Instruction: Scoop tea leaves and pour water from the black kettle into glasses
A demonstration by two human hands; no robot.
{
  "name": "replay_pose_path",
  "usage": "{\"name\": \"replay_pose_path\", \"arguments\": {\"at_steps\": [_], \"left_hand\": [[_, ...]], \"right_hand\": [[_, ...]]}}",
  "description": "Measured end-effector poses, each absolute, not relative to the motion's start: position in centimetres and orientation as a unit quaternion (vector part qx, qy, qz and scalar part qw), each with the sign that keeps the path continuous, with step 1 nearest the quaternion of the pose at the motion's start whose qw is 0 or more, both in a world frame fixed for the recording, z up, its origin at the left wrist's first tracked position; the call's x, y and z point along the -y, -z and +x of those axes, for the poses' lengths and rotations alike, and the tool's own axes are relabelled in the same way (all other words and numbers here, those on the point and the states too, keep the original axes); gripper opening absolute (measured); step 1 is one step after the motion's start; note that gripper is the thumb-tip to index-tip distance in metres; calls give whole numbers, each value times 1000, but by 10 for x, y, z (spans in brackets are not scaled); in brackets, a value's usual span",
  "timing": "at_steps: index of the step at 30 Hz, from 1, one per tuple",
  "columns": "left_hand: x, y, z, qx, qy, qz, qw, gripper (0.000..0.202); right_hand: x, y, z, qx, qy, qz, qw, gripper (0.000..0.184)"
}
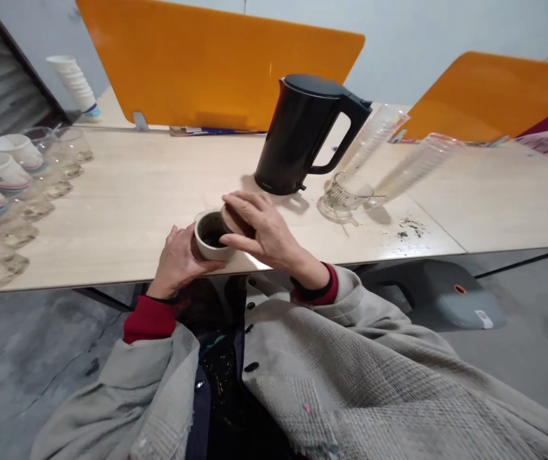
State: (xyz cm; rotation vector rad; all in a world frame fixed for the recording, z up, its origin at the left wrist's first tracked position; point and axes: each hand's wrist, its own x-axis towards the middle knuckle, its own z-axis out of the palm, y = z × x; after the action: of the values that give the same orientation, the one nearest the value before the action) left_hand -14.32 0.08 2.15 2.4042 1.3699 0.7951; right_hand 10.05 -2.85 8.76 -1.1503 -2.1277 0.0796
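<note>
A small round white tin (205, 245) with dark loose tea inside stands at the near edge of the wooden table (125, 191). My left hand (176, 260) is wrapped round the tin's left side. My right hand (259, 229) is closed on the tin's brown lid (233, 222), held tilted over the tin's right rim. A black electric kettle (302, 133) stands just behind my hands. A glass cup (346, 191) sits to the kettle's right.
Rows of paper cups (1, 171) and glass cups (57, 153) line the table's left side. A stack of paper cups (75, 83) stands far left. Two stacks of clear plastic cups (398, 160) lie tilted on the right. Tea crumbs (410, 227) are scattered there. Orange dividers (206, 57) stand behind.
</note>
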Motion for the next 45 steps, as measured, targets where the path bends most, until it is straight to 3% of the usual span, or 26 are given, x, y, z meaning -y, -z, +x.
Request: {"name": "replay_pose_path", "arguments": {"at_steps": [13,20,25,32,38,45], "left_hand": [[2,-24,-140,-458,-280,827,167,83],[1,-17,-142,-449,-282,833,158,90],[1,-16,-143,-440,-288,836,160,91],[-2,-16,-146,-454,-276,831,165,91],[-3,-16,-153,-437,-279,837,174,103],[-4,-12,-153,-423,-279,845,171,104]], "right_hand": [[14,-88,65,882,-10,-404,242,92],[21,-88,57,880,7,-436,190,83],[26,-88,53,877,6,-451,167,91],[23,-84,51,869,-11,-455,197,81],[23,-83,86,847,-10,-462,261,69],[-14,-119,148,773,106,-545,308,62]]}}
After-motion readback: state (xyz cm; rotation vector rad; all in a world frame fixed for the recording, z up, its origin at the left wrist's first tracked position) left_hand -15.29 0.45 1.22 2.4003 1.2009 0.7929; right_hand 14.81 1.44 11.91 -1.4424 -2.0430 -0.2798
